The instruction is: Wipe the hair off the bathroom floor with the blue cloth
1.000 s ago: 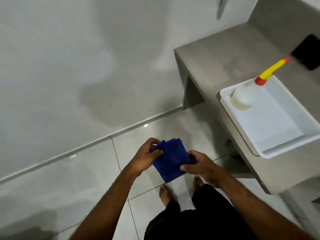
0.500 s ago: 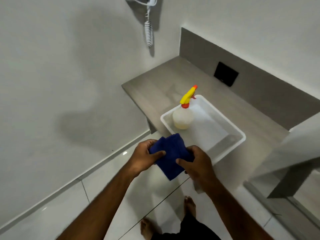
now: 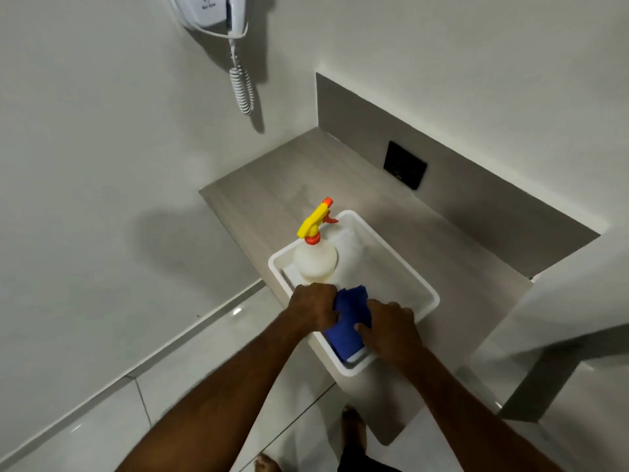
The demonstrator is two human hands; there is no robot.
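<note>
Blue cloth gripped between left hand and right hand, long axis front-to-back over white tray.

2 hands on 1 blue cloth, 1 white tray, 1 spray bottle, 1 grey counter, 1 black wall socket, 1 wall-mounted hair dryer, 2 bare feet

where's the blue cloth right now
The cloth is held between the left hand and right hand, low in the tray on the counter, just in front of the spray bottle.
</note>
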